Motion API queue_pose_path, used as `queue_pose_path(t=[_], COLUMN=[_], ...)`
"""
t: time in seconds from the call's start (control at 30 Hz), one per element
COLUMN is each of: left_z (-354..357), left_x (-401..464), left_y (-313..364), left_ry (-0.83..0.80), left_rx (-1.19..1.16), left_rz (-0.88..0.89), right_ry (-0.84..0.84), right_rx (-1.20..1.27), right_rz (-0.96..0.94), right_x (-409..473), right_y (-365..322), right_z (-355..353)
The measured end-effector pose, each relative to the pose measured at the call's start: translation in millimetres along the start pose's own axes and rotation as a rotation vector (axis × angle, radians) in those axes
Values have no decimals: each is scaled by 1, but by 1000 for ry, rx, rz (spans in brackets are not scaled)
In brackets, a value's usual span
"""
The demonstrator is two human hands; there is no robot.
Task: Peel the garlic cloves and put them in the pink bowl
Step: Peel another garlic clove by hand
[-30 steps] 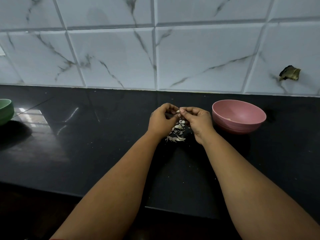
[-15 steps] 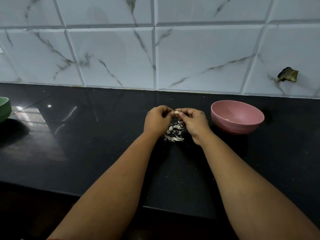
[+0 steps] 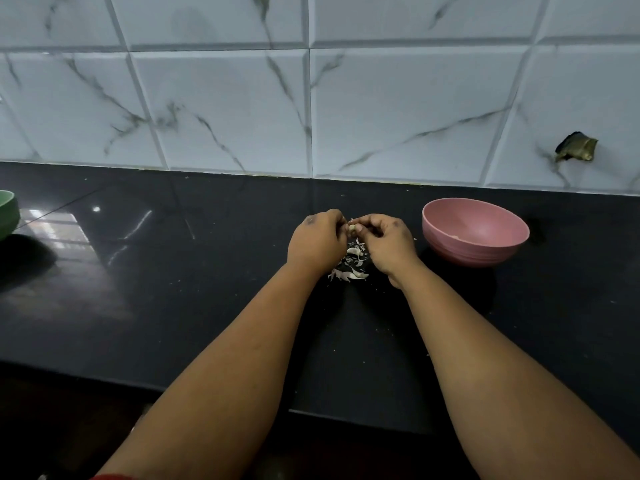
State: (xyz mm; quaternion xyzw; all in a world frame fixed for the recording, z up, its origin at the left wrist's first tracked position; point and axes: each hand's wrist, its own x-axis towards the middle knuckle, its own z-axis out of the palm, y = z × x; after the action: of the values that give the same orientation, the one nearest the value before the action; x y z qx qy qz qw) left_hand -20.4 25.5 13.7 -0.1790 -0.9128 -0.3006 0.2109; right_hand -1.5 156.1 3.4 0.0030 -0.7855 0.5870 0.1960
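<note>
Both forearms reach forward over the black tabletop point(image 3: 207, 289). The left hand point(image 3: 317, 242) and right hand point(image 3: 388, 242), fingers curled, pinch one small pale garlic clove point(image 3: 352, 229) together above scattered peels point(image 3: 349, 268). The pink bowl point(image 3: 475, 233) sits just right.

Looks like a home kitchen to me. Glossy black stone countertop point(image 3: 173, 289) running up against a backsplash of white marble-look wall tiles point(image 3: 225, 109). There's a pink bowl point(image 3: 475, 231) near the back edge, a green bowl point(image 3: 7, 213) at the far left edge, and garlic skins point(image 3: 349, 265) scattered mid-counter.
</note>
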Motion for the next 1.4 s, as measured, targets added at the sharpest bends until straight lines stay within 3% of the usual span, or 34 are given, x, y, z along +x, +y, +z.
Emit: queue_pose_path(t=[0.3,0.53,0.83,1.03,1.4], left_z=[0,4,7,7,10], left_x=[1,2,1,0,3], left_y=[-1,-1,-3,-1,-4], left_ry=[-24,-28,-4,-12,20], left_rx=[-44,-365,-465,-714,-581], left_rz=[-27,-205,-202,-313,-296], right_ry=[-10,16,5,17,9], right_rx=[98,143,78,133,121], right_rz=[45,63,-15,-26,-31], right_x=[1,3,4,4,3], right_y=[0,1,5,4,4], right_z=[1,1,0,-1,0])
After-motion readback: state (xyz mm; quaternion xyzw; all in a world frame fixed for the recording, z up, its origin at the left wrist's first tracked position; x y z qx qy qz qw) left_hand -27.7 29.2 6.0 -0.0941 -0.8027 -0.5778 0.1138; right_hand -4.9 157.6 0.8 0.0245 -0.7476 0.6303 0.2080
